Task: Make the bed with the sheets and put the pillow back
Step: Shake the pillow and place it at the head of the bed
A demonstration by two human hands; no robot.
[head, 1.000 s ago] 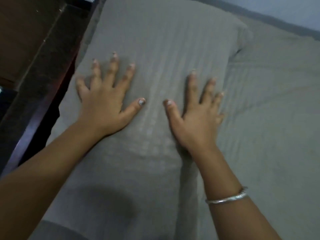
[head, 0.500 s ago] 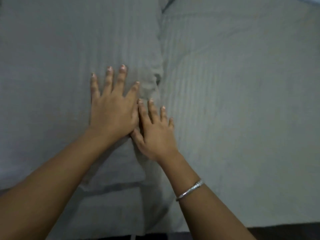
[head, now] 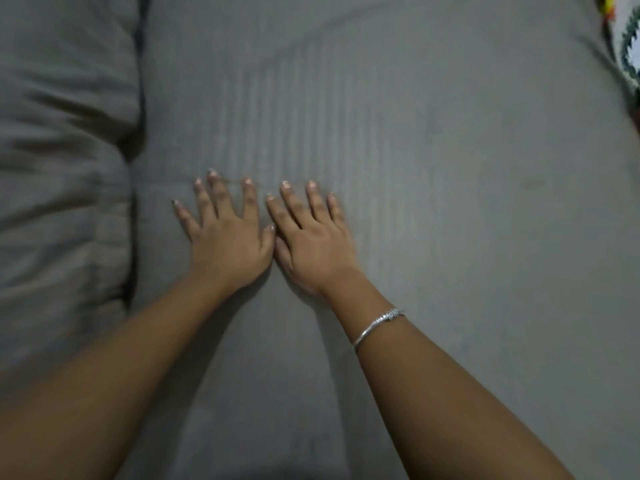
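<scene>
Grey bedding fills nearly the whole view, dim and a little blurred. One sheet (head: 433,168) with faint woven stripes lies flat across the bed, marked only by a soft fold running diagonally through the upper middle.

Both hands lie palm-down on it, just left of centre. The left hand (head: 225,244) has its fingers straight and spread, tips pointing away from the person. The right hand (head: 311,244) lies just beside it, fingers straight and closer together. The left thumb touches the right hand near the base of its index finger. Neither hand grips or pinches the cloth; both rest flat on it.

A pillow (head: 62,150) in the same grey striped cloth lies along the left edge, creased and puffed. Its long side is near the left hand but apart from it, with a dark line of shadow between pillow and sheet.

A silver bracelet (head: 377,323) sits on the right wrist, and both bare forearms reach in from the bottom edge. At the top right corner a patterned cloth (head: 628,46), white with green, red and yellow, shows at the sheet's edge, well apart from the hands.
</scene>
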